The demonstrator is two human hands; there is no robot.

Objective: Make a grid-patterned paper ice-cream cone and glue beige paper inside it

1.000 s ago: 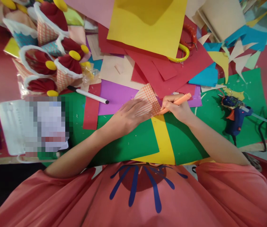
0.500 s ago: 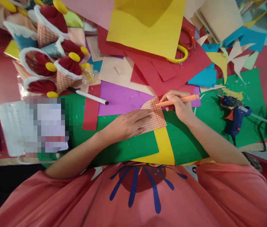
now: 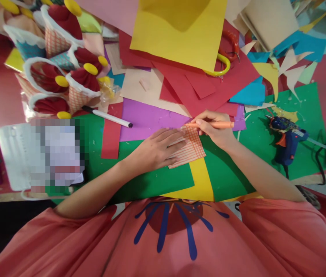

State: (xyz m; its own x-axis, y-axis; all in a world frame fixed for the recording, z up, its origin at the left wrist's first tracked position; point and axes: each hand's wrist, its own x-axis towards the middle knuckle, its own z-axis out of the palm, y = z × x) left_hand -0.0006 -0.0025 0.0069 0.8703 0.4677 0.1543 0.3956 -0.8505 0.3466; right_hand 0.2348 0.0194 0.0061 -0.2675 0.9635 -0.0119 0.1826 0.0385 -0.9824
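Observation:
Under my left hand (image 3: 163,148), which lies flat with its fingers stretched out, is a cream piece of paper (image 3: 190,148) covered in orange lines. The lines cross into a grid on its right part and run one way on the rest. My right hand (image 3: 216,129) pinches an orange marker (image 3: 220,125), held nearly level, its tip at the paper's upper edge. Part of the paper is hidden under my left fingers. Green sheets (image 3: 148,179) and a yellow strip (image 3: 200,173) lie beneath it.
At right rests a blue glue gun (image 3: 290,142) with its cord. Paper cones (image 3: 79,96) with red filling crowd the upper left. A white marker (image 3: 112,118) lies left of my hands. Yellow-handled scissors (image 3: 223,67) and coloured sheets (image 3: 177,34) are at the back.
The marker has shifted left and up along the paper and lies more level. The paper has turned slightly, and my left hand has moved a little with it.

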